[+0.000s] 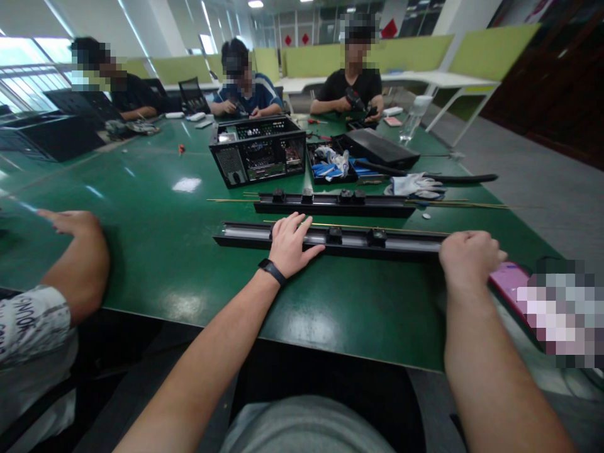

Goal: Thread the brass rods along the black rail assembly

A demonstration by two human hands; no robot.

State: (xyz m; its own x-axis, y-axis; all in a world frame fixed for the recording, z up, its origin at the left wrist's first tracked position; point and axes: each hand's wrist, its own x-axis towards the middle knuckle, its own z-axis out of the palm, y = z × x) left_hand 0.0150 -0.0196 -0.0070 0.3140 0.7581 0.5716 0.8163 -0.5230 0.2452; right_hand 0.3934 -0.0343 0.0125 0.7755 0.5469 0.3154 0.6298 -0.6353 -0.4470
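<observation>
A long black channel-shaped rail [410, 245] with small black blocks [376, 237] along it lies across the green table before me. My left hand [291, 246], with a dark wristband, rests over its middle, fingers spread. At the rail's right end, my right hand [470, 255] is closed; its fingers curl away from view, so what they grip is hidden. A thin brass-coloured rod [358, 226] runs along the far side of this rail toward my right hand. Just behind lies a second similar rail [325, 204] with blocks on it and thin rods [462, 204] beside it.
Behind the rails stand an open computer case [259, 154], a black tray [346, 175] with gloves, and more white gloves [415, 186]. A pink-edged phone [512, 277] lies right. A bottle [414, 119] stands farther back. A neighbour's arm [85, 264] is at left; several people sit opposite.
</observation>
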